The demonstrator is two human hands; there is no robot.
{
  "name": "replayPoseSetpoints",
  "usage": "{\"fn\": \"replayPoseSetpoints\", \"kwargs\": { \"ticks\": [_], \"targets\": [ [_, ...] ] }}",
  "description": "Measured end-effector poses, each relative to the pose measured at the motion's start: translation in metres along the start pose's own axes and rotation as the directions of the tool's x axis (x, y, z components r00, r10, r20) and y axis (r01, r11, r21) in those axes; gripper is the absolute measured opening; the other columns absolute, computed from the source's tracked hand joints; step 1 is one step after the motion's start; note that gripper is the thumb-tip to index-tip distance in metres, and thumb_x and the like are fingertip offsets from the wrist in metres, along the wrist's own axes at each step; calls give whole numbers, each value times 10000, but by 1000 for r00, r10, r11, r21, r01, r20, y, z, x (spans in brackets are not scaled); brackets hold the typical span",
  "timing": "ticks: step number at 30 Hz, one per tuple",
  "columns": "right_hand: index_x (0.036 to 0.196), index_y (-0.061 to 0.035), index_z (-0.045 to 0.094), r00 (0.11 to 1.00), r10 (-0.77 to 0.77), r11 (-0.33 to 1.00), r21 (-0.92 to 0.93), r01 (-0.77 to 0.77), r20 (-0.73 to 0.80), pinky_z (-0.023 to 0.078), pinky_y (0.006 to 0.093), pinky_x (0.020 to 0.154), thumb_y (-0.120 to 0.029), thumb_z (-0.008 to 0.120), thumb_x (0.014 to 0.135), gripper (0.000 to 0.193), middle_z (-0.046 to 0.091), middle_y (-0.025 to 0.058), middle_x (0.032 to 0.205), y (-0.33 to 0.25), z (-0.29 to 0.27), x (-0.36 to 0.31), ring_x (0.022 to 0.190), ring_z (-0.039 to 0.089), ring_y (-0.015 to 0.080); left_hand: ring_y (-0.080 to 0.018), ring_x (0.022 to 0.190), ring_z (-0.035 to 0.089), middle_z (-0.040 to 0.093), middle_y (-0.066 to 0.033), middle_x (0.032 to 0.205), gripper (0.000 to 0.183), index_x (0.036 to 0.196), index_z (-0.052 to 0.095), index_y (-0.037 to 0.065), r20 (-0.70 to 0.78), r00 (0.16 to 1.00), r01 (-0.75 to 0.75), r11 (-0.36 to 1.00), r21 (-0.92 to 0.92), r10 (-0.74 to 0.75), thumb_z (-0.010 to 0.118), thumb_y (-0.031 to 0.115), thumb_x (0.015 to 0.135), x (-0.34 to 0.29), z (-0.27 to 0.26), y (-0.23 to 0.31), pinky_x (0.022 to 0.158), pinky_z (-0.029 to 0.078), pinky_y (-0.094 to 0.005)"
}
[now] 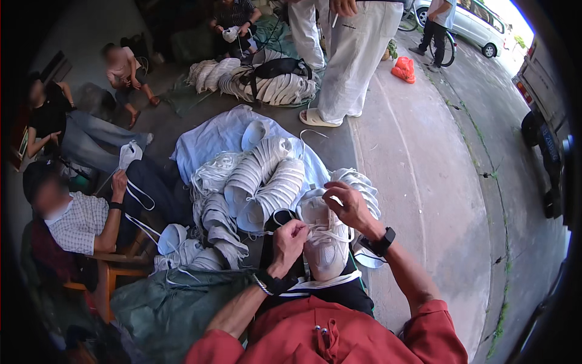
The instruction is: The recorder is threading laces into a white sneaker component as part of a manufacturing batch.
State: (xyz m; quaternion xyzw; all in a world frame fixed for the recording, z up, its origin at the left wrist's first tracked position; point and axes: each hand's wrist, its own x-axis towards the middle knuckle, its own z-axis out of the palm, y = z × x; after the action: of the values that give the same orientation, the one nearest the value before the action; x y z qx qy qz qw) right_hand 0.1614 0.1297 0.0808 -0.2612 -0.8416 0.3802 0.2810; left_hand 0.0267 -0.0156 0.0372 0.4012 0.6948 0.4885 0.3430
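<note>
A white sneaker point(325, 253) lies on my lap, its toe toward me and white shoelaces point(330, 235) across its tongue. My left hand point(289, 244) is closed in a pinch on a shoelace at the sneaker's left side, and a loop of lace stands up just beyond the fingers. Over the sneaker's right far side hangs my right hand point(350, 207), its fingers bent and drawn together. Whatever they pinch is too small to make out. Bundled white shoe uppers point(267, 176) are stacked in curved rows just ahead, on a pale blue cloth point(209, 130).
At left, a seated person point(85, 218) holds a white shoe upper point(130, 155) with laces trailing. Green sheeting point(176, 309) lies by my left arm. A person in white trousers point(357, 54) stands ahead, near more bundled uppers point(267, 85). An orange bag point(404, 70) and parked vehicles are to the right.
</note>
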Motion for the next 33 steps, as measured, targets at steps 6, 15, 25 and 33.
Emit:
{"fn": "replayPoseSetpoints", "kwargs": {
  "ticks": [6, 15, 25, 33],
  "targets": [
    [850, -34, 632, 985, -165, 986, 1, 165, 46, 449, 411, 813, -65, 616, 727, 128, 576, 177, 1070, 40, 24, -16, 971, 555, 340, -307, 775, 530, 535, -118, 798, 53, 731, 587, 8, -38, 903, -320, 729, 605, 428, 608, 51, 710, 21, 17, 16, 681, 436, -409],
    [844, -32, 632, 979, -112, 992, -35, 120, 169, 384, 436, 875, -136, 622, 744, 145, 536, 154, 1157, 45, 21, -24, 1089, 496, 320, -335, 945, 486, 505, -172, 1012, 92, 748, 588, 6, 175, 858, -461, 575, 676, 483, 627, 66, 691, 28, 6, 7, 804, 406, -407],
    [846, -48, 624, 971, -138, 984, -81, 156, 192, 371, 426, 893, -167, 613, 763, 145, 495, 153, 1204, 47, 24, -26, 1124, 465, 318, -355, 1002, 492, 503, -192, 1076, 117, 782, 601, 32, 241, 901, -427, 641, 638, 361, 639, 95, 691, 29, 2, 8, 838, 411, -415],
    [825, -62, 620, 970, -171, 976, -102, 191, 175, 384, 432, 882, -135, 648, 755, 105, 497, 165, 1196, 45, 23, -28, 1081, 488, 331, -380, 1046, 424, 467, -177, 1062, 142, 789, 637, 58, 409, 863, -502, 416, 758, 296, 608, 91, 654, 29, 2, 18, 806, 380, -502]
  ]
}}
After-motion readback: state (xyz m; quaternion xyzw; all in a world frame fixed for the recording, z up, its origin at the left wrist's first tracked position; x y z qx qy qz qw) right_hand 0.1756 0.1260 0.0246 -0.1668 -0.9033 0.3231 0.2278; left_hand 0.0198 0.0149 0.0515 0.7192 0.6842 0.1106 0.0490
